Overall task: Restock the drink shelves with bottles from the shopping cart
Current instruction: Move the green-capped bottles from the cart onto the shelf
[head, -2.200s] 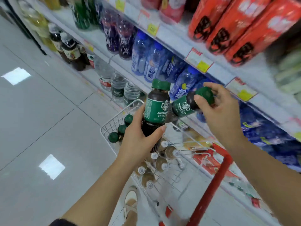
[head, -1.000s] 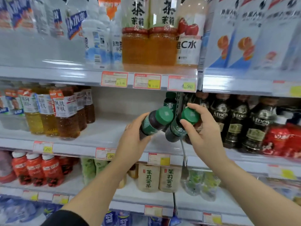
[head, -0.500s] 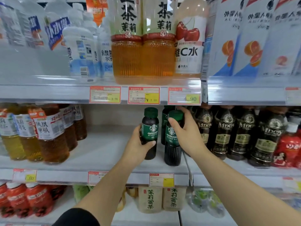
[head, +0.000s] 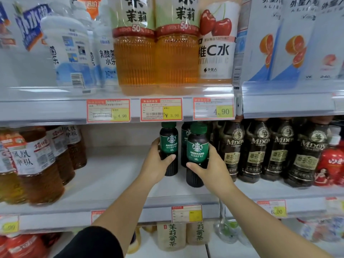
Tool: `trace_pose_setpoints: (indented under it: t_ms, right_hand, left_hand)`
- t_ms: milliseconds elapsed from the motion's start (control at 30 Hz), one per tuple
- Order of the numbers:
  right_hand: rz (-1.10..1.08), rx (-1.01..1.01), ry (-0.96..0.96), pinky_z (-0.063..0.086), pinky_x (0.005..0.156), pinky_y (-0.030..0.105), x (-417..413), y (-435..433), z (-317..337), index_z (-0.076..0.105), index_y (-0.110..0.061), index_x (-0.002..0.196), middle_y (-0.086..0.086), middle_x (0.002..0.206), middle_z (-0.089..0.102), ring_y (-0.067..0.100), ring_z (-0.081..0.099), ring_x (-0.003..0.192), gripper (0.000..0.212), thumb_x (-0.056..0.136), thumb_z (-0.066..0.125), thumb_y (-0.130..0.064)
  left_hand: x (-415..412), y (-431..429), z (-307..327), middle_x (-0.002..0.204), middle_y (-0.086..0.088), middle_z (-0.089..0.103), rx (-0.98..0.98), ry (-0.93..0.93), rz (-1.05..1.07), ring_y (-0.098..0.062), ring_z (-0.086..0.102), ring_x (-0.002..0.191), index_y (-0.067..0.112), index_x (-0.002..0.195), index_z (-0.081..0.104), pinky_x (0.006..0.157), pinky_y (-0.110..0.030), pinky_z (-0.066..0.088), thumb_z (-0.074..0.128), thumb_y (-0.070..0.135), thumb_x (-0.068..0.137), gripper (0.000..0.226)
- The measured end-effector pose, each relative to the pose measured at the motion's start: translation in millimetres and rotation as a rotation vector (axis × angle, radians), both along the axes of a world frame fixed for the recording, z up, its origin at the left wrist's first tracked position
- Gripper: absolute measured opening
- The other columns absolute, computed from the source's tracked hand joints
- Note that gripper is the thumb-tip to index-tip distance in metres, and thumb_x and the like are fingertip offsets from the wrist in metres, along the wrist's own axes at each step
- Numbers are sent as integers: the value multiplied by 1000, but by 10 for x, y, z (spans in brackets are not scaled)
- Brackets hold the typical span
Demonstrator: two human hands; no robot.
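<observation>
Left hand grips left bottle, right hand grips right bottle; third bottle mostly hidden behind

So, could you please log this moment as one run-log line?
step: shelving | left hand: grips left bottle | right hand: grips right bottle | both upright on shelf

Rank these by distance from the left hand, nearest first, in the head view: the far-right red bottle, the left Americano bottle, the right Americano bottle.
1. left Americano bottle: centre of view, gripped by the left hand.
2. right Americano bottle: just to its right, held by the right hand.
3. red bottle: far off at the right edge.
</observation>
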State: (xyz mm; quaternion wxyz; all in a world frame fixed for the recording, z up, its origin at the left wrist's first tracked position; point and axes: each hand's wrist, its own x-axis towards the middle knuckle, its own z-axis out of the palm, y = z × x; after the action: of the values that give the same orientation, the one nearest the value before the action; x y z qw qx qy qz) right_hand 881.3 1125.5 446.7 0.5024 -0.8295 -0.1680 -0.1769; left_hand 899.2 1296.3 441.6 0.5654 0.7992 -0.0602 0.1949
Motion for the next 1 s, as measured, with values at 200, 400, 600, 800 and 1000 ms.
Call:
trace_pose_setpoints:
  t_ms: [200, 400, 600, 800, 1000]
  right_hand:
    - [-57, 21, 36, 37, 80, 16, 41, 90, 15, 41, -12, 131, -2, 113, 58, 9, 52, 101, 57, 82, 70, -19]
    - [-61, 44, 44, 32, 69, 8, 96, 138, 9, 41, -11, 132, -6, 104, 54, 6, 48, 95, 56, 83, 68, -17]
    - [-45, -9, 70, 37, 73, 6, 141, 126, -16, 35, -8, 136, 0, 117, 56, 14, 53, 109, 62, 84, 67, -18]
    - [-74, 15, -196, 31, 110, 28, -421, 63, -167, 33, -14, 141, 0, 137, 40, 11, 36, 130, 62, 86, 63, -15]
    - [238, -132, -337, 44, 80, 18, -1054, 309, -631, 65, -18, 101, -11, 97, 58, 5, 54, 92, 18, 86, 54, -18]
  left_hand:
    - [181, -55, 9, 114, 3, 54, -18, 13, 18, -16, 53, 109, 16, 137, 33, 94, -31, 42, 63, 7, 86, 60]
    - [271, -94, -3, 114, 2, 53, -19, 12, 34, -17, 54, 106, 13, 136, 33, 89, -27, 41, 61, 4, 86, 58]
    - [80, -137, 65, 125, -1, 51, 61, -29, 68, -16, 48, 116, 14, 138, 33, 90, -23, 36, 61, 4, 86, 60]
    - [-723, -127, -65, 119, 16, 46, 193, -198, 187, 3, 43, 109, 24, 131, 43, 89, -10, 29, 56, 11, 90, 45]
    - [-1679, 110, -645, 102, 18, 56, 255, -312, 378, 11, 51, 98, 29, 110, 53, 83, -3, 36, 48, 13, 88, 28]
